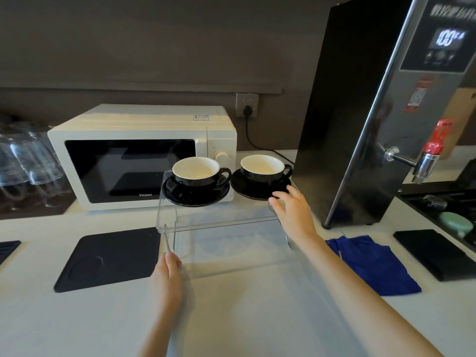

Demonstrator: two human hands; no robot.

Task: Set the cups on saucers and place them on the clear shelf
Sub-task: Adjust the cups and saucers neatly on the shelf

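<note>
Two black cups with white insides stand on the clear shelf [221, 215], each on a black saucer. The left cup [198, 171] sits on the left saucer [195, 195]; the right cup [265, 167] sits on the right saucer [253, 190]. My right hand [291, 207] hovers with fingers spread at the shelf's right side, its fingertips at the right saucer's near edge, holding nothing. Low on the shelf's front left leg rests my left hand [170, 266], its fingers curled; whether it grips the leg is unclear.
A cream microwave [123, 155] stands behind the shelf at the left, a tall black water boiler [373, 112] at the right. A black mat [110, 258] lies left of the shelf, a blue cloth [373, 266] and another black mat [438, 253] right. Upturned glasses [23, 161] stand far left.
</note>
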